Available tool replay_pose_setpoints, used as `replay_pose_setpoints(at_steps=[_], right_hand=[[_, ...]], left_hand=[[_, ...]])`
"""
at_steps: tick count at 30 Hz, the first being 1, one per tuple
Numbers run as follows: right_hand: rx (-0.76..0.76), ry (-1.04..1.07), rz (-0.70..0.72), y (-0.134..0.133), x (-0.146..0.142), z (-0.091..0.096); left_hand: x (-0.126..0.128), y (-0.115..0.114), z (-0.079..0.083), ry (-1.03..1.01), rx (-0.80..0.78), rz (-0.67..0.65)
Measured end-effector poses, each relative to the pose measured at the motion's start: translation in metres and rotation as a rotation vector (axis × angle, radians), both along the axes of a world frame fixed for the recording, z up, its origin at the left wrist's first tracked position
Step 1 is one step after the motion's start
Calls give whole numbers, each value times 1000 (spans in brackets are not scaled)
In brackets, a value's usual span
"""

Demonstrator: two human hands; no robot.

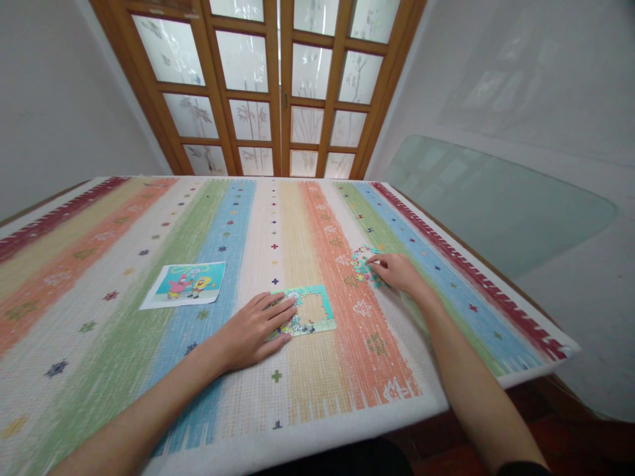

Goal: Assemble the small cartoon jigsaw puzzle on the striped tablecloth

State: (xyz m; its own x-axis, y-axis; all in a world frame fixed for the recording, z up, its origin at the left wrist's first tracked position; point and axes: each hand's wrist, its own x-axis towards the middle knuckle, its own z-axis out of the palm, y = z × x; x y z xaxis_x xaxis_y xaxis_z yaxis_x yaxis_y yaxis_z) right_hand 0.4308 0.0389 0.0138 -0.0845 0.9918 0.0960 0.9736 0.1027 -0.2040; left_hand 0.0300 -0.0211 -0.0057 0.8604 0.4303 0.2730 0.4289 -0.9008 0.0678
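Head view: teal-framed puzzle (322, 322), partly filled, square gap at centre.

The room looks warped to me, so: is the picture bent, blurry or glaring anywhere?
Head view: wide-angle bending, the door frame leans and the table fans outward; light is soft and even, only faint shadow under the left hand; no strong glare; the loose puzzle pieces at the right hand are too small to read sharply.

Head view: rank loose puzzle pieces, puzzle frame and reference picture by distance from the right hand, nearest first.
1. loose puzzle pieces, at the right hand fingertips.
2. puzzle frame, centre, to its left.
3. reference picture, far left.
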Motion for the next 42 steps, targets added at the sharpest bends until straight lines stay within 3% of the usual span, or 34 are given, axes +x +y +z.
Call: replay_pose_setpoints(at_steps=[4,11,18,34,42], right_hand=[[13,-77,-70,0,5,-3],[29,-101,-59,6,3,-7],[-21,42,12,11,5,-6],[-60,331,-76,12,12,-5],[-17,324,-73,12,1,0]], left_hand=[[1,0,2,3,3,1],[0,0,1,-17,-3,-1],[1,0,1,-8,-11,-5],[1,-1,2,-22,-29,1],[0,0,0,-13,-19,0]])
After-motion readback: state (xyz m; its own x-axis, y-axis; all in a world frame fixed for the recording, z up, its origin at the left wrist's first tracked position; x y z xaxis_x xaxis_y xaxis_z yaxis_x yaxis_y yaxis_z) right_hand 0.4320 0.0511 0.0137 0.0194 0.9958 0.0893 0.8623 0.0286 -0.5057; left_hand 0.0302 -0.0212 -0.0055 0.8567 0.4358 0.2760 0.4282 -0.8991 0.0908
